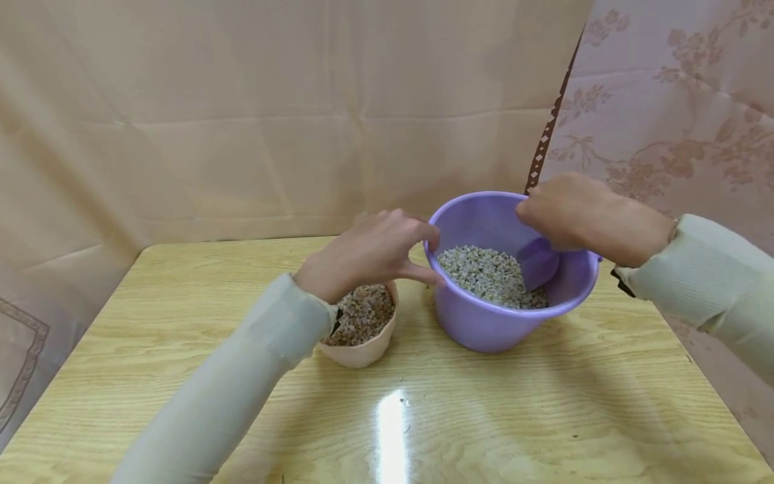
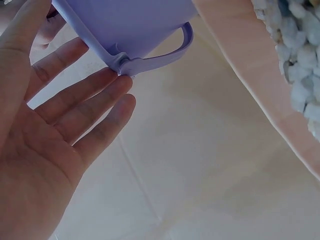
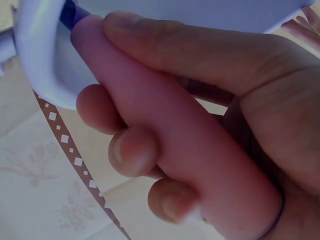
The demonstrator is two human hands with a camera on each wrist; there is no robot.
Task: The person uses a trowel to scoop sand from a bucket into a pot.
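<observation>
A purple bucket point(image 1: 484, 323) stands on the wooden table point(image 1: 544, 417), partly filled with pale gravel point(image 1: 484, 272). My right hand point(image 1: 565, 212) reaches over the far rim and grips the handle point(image 3: 165, 135) of a purple scoop point(image 1: 539, 263), whose blade rests in the gravel. In the right wrist view my right hand point(image 3: 200, 100) has its fingers curled round that handle. My left hand point(image 1: 423, 255) is spread against the bucket's left side. The left wrist view shows its straight fingers point(image 2: 95, 107) touching the bucket point(image 2: 130, 25) by its handle joint.
A small pink pot point(image 1: 363, 349) of brownish gravel point(image 1: 365, 312) sits just left of the bucket, partly under my left wrist; its rim point(image 2: 260, 70) shows in the left wrist view. Cloth backdrops hang close behind and to the right of the table.
</observation>
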